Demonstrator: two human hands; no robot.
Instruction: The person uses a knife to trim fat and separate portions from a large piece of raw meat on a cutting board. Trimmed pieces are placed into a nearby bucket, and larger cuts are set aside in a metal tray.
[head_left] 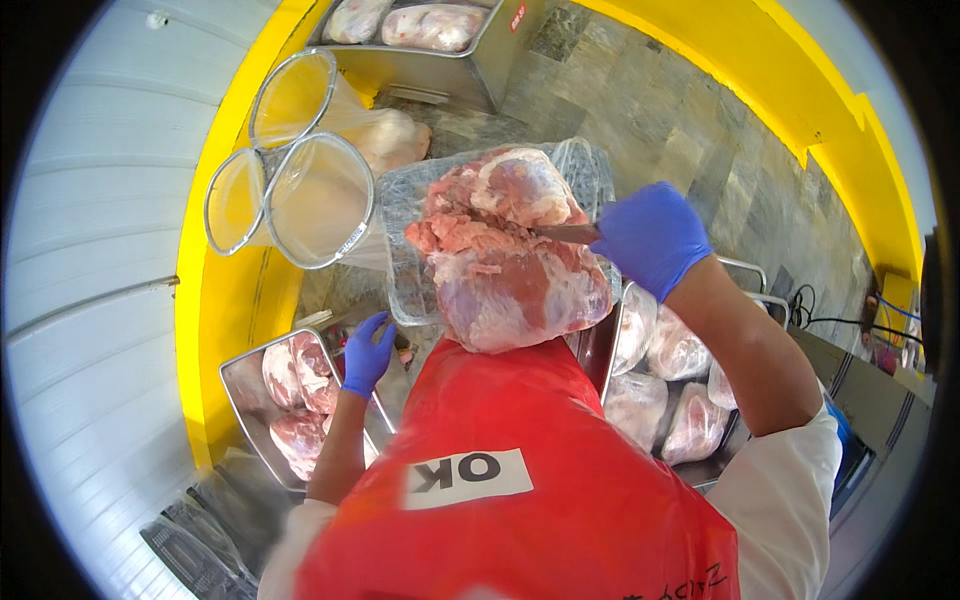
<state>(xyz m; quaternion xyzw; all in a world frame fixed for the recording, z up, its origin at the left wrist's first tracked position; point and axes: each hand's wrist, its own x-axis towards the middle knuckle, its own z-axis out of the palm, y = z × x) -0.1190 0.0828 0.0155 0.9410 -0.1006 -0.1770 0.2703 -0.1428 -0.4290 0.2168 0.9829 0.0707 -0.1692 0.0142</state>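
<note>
A large piece of raw meat (515, 295), split across its upper part, lies on a clear, plastic-looking board (405, 285) in front of me, just beyond my red apron. My right hand (650, 240), in a blue glove, grips a knife (563, 233) whose blade reaches into the split of the meat, its tip hidden there. My left hand (368, 350), also gloved in blue, hangs off the board's lower left corner with fingers apart and holds nothing, near a steel bin of meat cuts (240, 390).
Three bag-lined hoops (315, 200) stand at upper left, with a pale bagged lump (395, 135) beside them. A bin of wrapped meat (685, 420) is at lower right, another (480, 80) at the top. Yellow-edged walls (200, 350) border the tiled floor (700, 120); cables (840, 320) show at right.
</note>
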